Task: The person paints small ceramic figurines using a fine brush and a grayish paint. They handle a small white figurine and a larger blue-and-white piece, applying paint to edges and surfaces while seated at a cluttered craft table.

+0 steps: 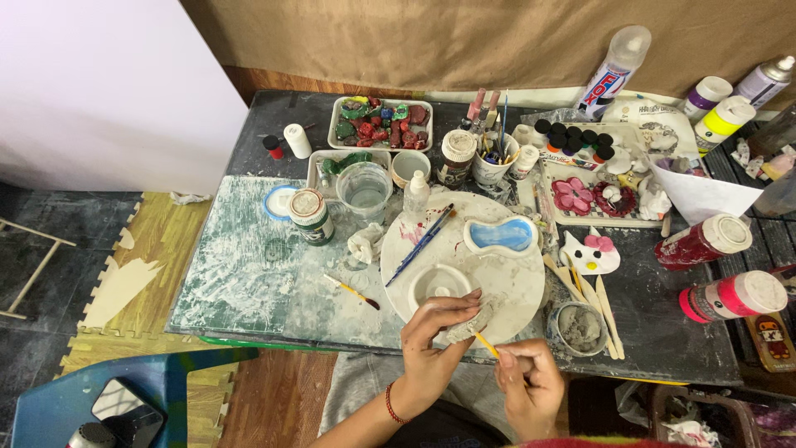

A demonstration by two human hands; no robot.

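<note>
Clay piece [466, 325], half hidden by hands [433, 348]

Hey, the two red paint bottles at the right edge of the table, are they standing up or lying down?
Lying down. Both red paint bottles rest on their sides on the dark table, white caps pointing right, unlike the upright yellow-green bottle behind them.

Both forearms are entering from the bottom edge of the frame. The left hand [435, 332] is reaching toward lower centre, fingers curling in a pinch grip. The right hand [531, 382] is sitting just beside it, lower right, fingers closing in a fist-like grip.
</note>
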